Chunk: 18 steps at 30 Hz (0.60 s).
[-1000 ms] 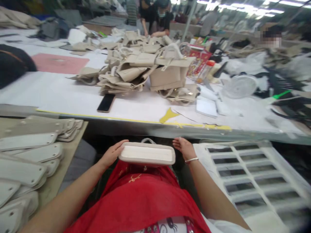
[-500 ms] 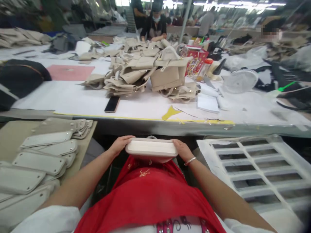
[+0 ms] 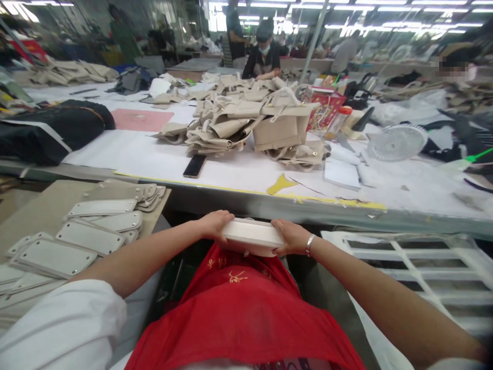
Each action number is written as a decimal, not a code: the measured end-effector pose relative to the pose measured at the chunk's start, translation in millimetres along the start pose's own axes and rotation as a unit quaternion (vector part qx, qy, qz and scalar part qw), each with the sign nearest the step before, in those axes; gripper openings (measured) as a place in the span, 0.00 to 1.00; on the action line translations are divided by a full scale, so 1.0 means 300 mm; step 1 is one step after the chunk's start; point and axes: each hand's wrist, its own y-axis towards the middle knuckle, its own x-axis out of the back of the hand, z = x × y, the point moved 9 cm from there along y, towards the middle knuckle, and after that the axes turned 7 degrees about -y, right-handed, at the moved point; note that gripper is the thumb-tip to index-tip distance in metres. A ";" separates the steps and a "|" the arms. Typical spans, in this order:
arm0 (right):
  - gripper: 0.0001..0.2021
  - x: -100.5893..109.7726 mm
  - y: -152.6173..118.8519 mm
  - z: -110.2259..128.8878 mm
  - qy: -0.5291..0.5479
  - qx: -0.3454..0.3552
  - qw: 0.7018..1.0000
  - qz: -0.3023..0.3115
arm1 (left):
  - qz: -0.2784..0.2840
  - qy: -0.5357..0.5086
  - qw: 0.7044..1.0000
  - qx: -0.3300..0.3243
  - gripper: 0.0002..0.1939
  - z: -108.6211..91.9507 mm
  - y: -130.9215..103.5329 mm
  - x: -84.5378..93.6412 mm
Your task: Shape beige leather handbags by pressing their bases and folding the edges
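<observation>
An off-white, boxy handbag (image 3: 252,235) is held above my lap, in front of the red apron (image 3: 246,303). My left hand (image 3: 215,225) is closed on the bag's left end. On the opposite end, my right hand (image 3: 293,237) grips it, fingers on the upper edge and thumb below. A long narrow panel of the bag faces up toward me. Its far side and most of its underside are hidden.
Left of me, a board (image 3: 38,205) carries several off-white studded panels (image 3: 90,236). At right is a white slatted rack (image 3: 419,267). Ahead, the worktable (image 3: 134,154) holds beige bag pieces (image 3: 231,123), a phone (image 3: 194,166), a black bundle (image 3: 57,131) and a fan (image 3: 398,141).
The bag has turned in my hands, so its narrow panel now slants down to the right. My left thumb has come around its near side. The whole view has shifted left and up.
</observation>
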 end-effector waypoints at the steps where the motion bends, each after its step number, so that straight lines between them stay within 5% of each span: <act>1: 0.39 -0.001 0.003 -0.001 0.000 -0.003 1.000 -0.002 | -0.002 0.004 1.000 0.001 0.40 -0.007 0.002 0.003; 8: 0.35 -0.004 0.068 0.039 -0.011 -0.015 1.000 0.008 | -0.023 -0.006 1.000 0.006 0.36 -0.070 0.047 0.000; 13: 0.33 0.007 0.080 0.065 -0.004 -0.005 1.000 0.002 | 0.003 -0.025 1.000 -0.005 0.39 -0.034 0.030 0.006; 18: 0.35 -0.083 0.056 0.001 0.052 0.031 0.995 -0.080 | 0.024 -0.050 0.998 -0.001 0.36 0.022 -0.031 0.021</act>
